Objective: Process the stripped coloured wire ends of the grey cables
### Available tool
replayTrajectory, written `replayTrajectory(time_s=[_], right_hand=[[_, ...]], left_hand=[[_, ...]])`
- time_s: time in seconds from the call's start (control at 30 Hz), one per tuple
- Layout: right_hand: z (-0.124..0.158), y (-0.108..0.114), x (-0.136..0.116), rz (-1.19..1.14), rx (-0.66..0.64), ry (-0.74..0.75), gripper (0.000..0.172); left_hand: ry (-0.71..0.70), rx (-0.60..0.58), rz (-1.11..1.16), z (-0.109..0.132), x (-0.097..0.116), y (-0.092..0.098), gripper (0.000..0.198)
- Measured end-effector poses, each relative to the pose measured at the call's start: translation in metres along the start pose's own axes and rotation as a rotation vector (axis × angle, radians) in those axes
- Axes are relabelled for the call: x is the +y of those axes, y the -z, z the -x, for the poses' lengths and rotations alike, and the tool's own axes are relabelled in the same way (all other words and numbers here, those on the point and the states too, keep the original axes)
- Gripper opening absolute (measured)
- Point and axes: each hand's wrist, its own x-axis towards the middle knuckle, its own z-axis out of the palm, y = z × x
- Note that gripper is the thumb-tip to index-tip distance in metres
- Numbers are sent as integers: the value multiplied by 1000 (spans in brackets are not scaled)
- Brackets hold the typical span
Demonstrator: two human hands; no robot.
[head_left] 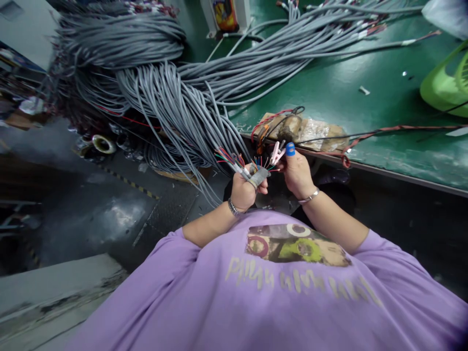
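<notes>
My left hand [244,194] is closed around the end of a grey cable [260,176], whose thin coloured wires fan out toward my right hand. More grey cable ends with white sleeves and bare coloured wires [228,158] stick out beside that hand. My right hand [299,174] wears a blue finger cover [290,149] on one digit. Its fingers are pinched together close to the wire tips; what they hold is too small to make out. A pale pink clip [277,153] is right by these fingertips, at the table edge.
A large bundle of grey cables [175,92] hangs over the table's left side, and more cables [270,63] lie across the green table [387,97]. A taped block [314,134] with red and black leads sits at the front edge. A green basket [442,87] stands at right.
</notes>
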Motion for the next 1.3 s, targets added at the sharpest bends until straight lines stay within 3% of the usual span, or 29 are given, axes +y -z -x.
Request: replayTrajectory(time_s=[0.13,0.2,0.43,0.77,0.9,1.07,1.17,1.3], right_hand=[[-4,-7,-3,-236,-149,-195,66],[-5,-10,-8,-303,-157,-256,66],[-5,-16,-14,-198,-90,-215,66],[2,-4,-13,-225,-208,-309,72],[3,4,-11,-275,-237,-336,64],[18,15,-6,-326,-328,-372,41],[29,15,-4,-290,-362,-324,40],[37,5,-6,-265,-291,-274,41]], left_hand=[[15,-13,8,-2,-3,0,44],[12,-23,18,-2,-4,-1,44],[27,-26,-18,-2,-5,-2,46],[8,-48,-24,3,-8,6,45],[-15,-17,-15,8,-2,7,42],[-61,66,-15,6,2,6,44],[-70,62,-38,5,-3,7,45],[-69,40,-64,6,-8,8,44]])
